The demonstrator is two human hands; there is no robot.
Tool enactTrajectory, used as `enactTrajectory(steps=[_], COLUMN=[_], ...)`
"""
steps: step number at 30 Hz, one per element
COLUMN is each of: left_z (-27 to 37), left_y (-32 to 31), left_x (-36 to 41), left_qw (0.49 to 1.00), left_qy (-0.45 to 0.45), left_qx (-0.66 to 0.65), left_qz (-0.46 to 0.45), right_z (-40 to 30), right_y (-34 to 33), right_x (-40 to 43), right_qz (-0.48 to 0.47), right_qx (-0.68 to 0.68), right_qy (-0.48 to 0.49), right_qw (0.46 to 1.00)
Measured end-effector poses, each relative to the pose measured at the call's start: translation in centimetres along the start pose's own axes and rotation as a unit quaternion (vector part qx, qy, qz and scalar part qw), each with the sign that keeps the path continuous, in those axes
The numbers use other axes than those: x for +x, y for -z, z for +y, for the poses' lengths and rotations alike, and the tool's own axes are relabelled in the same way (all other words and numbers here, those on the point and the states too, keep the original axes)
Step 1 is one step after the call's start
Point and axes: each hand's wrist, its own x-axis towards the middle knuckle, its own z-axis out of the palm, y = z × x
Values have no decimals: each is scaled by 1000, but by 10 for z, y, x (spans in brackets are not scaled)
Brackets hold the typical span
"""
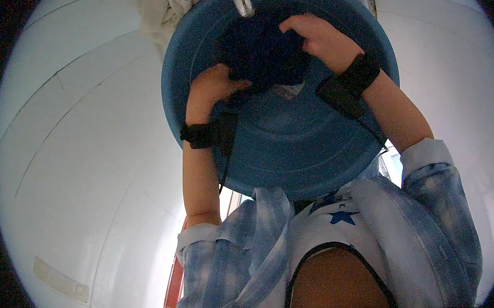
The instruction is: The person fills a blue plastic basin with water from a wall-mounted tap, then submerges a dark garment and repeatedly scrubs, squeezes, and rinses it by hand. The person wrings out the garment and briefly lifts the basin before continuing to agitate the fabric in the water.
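Observation:
A large blue plastic basin (281, 156) stands before me, below the end of a metal tap (243, 2). Bunched inside it is a dark navy cloth (265, 49), probably a garment, with a small whitish patch (290, 91) at its near edge. My left hand (212, 85) grips the cloth's left side, thumb towards the middle, the other fingertips lost in the dark folds. On the far right side of the cloth, my right hand (318, 35) has its fingers curled on it. Dimness and blur hide the exact grip.
A pale crumpled cloth (168, 13) hangs behind the basin's far left rim. White tiled walls (78, 144) rise on both sides. Black straps with small boxes and cables sit on my left wrist (211, 133) and right wrist (349, 84). A reddish-brown frame (171, 294) shows at lower left.

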Motion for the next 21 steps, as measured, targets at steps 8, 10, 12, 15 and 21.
enactTrajectory(steps=[8, 10, 12, 15, 21], left_z=[-30, -34, -34, -24, -24], left_y=[-32, -36, -33, -9, 3], left_x=[40, 49, 50, 34, 25], left_qw=[951, 945, 945, 940, 881], left_qy=[-51, -24, -13, 37, -101], left_qx=[-237, -259, -285, -300, -113], left_qz=[193, 196, 161, 160, 448], right_z=[8, 23, 29, 16, 2], right_y=[-19, -35, -40, -34, -23], right_x=[20, 28, 32, 23, 32], right_qz=[-19, 7, 24, 82, 87], right_qx=[307, 504, 551, 434, 370], right_qy=[-103, -179, -181, -141, -338], right_qw=[946, 845, 814, 886, 861])
